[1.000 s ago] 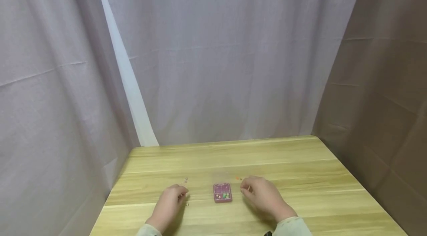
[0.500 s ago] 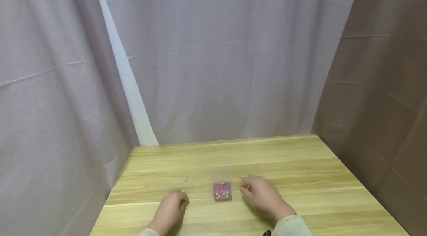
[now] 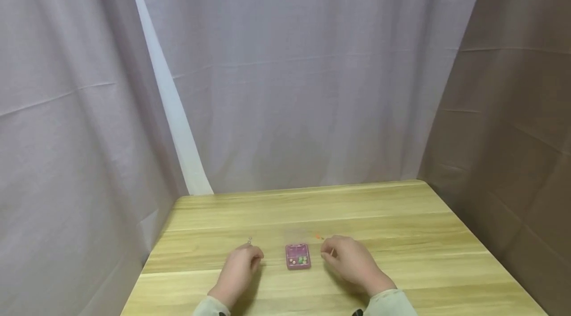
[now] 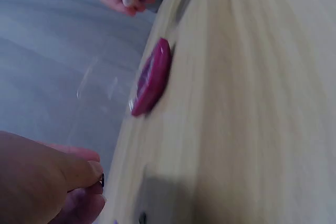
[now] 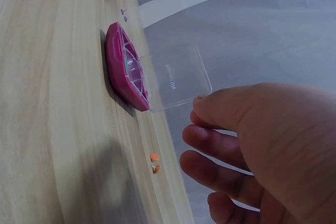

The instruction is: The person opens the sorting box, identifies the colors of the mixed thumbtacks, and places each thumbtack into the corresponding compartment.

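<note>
My left hand (image 3: 238, 271) pinches a small dark ring-shaped piece (image 4: 102, 180) between thumb and fingertips, held above the table to the left of the box. A pink-purple compartment box (image 3: 298, 257) lies in the middle. Its clear lid (image 5: 176, 77) is raised at the far side. Inside the front compartments sit small green pieces (image 3: 301, 260) and pale round ones (image 3: 292, 261). To the right of the box hovers my right hand (image 3: 350, 261), fingers loosely bent, with nothing visible between them. In the right wrist view its thumb overlaps a lid corner; contact cannot be told.
Two small orange pieces (image 5: 155, 157) lie on the wooden table (image 3: 357, 217) beyond my right hand. A pair of tiny purplish pieces (image 5: 124, 15) rests beyond the left hand. Grey curtains (image 3: 285, 83) hang behind and at both sides.
My left hand came down on the small piece at the left, took it off the table, and moved up and right towards the box. The right hand stays nearly in place.
</note>
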Available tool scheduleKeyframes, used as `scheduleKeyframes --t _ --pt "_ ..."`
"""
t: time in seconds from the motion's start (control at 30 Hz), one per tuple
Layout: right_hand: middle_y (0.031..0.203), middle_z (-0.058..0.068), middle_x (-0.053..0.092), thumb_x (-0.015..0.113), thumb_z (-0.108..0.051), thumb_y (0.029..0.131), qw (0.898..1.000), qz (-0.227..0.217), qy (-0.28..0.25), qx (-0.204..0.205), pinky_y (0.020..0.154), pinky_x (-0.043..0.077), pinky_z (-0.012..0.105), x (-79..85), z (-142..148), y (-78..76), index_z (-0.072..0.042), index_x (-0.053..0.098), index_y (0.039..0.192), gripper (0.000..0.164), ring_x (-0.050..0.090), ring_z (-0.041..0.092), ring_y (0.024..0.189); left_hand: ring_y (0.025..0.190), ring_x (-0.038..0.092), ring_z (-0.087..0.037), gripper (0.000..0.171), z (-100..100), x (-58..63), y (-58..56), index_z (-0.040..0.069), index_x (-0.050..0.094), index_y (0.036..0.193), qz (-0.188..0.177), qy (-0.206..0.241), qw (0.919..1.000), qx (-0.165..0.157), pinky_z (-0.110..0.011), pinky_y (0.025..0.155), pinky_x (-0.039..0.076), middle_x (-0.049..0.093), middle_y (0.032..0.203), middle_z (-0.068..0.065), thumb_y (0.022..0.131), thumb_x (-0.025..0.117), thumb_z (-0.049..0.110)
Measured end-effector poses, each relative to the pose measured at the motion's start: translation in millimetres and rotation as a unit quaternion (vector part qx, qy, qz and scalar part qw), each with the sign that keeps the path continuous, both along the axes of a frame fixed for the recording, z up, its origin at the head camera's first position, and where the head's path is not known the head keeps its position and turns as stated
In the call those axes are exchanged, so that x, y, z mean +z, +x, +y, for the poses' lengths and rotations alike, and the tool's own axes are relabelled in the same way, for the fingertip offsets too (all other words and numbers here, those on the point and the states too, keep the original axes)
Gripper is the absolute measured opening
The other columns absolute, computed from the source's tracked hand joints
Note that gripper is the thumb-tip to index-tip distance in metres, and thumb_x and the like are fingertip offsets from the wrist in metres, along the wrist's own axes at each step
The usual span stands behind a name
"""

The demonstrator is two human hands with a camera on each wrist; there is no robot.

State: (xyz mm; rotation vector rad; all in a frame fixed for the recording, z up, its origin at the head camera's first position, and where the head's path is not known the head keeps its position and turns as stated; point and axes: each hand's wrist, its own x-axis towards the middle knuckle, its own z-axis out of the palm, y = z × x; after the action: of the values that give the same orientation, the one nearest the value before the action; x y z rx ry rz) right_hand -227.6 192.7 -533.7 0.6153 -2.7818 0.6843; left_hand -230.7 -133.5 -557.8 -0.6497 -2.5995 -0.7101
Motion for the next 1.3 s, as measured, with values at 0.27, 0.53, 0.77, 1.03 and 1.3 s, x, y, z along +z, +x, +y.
scheduleKeyframes --t 0.27,0.53,0.77,1.03,1.3 --pt "0.085 -0.022 0.064 0.068 -0.033 0.089 1.000 0.004 -0.002 -0.001 0.064 0.053 0.028 1.9 2 -0.7 -0.027 0.071 0.091 0.007 0.054 -0.001 0.074 0.081 0.061 -0.007 0.015 41 12.4 -8.9 0.014 0.073 0.090 -0.014 0.020 0.9988 -0.042 -0.033 0.076 0.061 0.073 0.088 0.003 0.081 0.073 0.003" --pt "0.085 -0.023 0.064 0.068 -0.035 0.090 1.000 -0.003 -0.011 -0.004 0.064 0.053 0.027 2.0 5 1.6 -0.027 0.071 0.091 0.008 0.054 -0.001 0.073 0.086 0.062 -0.008 0.013 80 3.0 -16.9 0.015 0.075 0.095 -0.036 -0.006 0.9973 -0.063 -0.033 0.080 0.060 0.074 0.092 0.003 0.084 0.071 0.009" --pt "0.086 -0.021 0.065 0.069 -0.032 0.089 1.000 0.007 -0.006 -0.004 0.063 0.053 0.026 4.4 7 2.9 -0.026 0.071 0.090 0.006 0.054 -0.002 0.072 0.083 0.059 -0.003 0.013 87 -0.2 -12.7 0.017 0.076 0.098 -0.063 -0.003 0.9947 -0.082 -0.026 0.076 0.059 0.072 0.093 0.006 0.088 0.069 0.013" --pt "0.088 -0.021 0.066 0.068 -0.032 0.090 1.000 0.000 -0.009 -0.003 0.064 0.054 0.027 6.5 11 1.6 -0.027 0.071 0.092 0.006 0.054 -0.001 0.073 0.089 0.062 -0.009 0.016 65 6.6 -6.9 0.020 0.074 0.103 -0.058 0.005 0.9981 -0.022 -0.037 0.079 0.060 0.073 0.107 0.000 0.088 0.070 0.026" --pt "0.087 -0.020 0.066 0.068 -0.035 0.090 1.000 0.000 -0.017 -0.002 0.064 0.053 0.028 6.2 17 0.6 -0.026 0.071 0.091 0.010 0.054 -0.001 0.073 0.077 0.060 -0.010 0.020 7 18.3 2.5 0.012 0.072 0.103 -0.049 0.012 0.9980 0.038 -0.029 0.066 0.060 0.068 0.099 -0.005 0.087 0.072 0.025"
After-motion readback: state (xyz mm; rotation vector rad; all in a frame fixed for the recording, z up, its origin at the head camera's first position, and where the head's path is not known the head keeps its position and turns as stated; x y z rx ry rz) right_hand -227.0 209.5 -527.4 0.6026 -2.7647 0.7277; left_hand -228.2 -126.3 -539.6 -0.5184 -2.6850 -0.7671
